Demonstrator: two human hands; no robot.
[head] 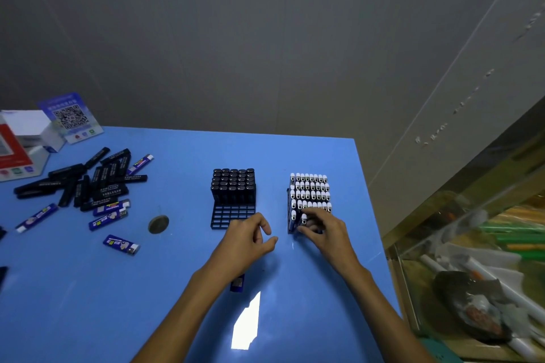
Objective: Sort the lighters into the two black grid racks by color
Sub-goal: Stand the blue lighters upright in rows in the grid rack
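Note:
Two black grid racks stand mid-table. The left rack [233, 215] holds black lighters [233, 186] in its back rows; its front cells are empty. The right rack [289, 209] is packed with blue lighters with white tops [309, 190]. My right hand [324, 230] reaches into that rack's front row, fingertips curled round a blue lighter [303, 219] there. My left hand [250, 237] hovers in front of the left rack, fingers loosely curled, holding nothing. A pile of loose black lighters [88, 183] lies far left, with loose blue lighters [109, 219] around it. Another blue lighter [237, 284] peeks out under my left forearm.
A QR-code sign [70, 118], a white box [29, 130] and a red-and-white box [11, 153] stand at the back left corner. A dark round disc [158, 224] lies left of the racks. A glass case [472, 259] with clutter borders the blue table [339, 289] on the right.

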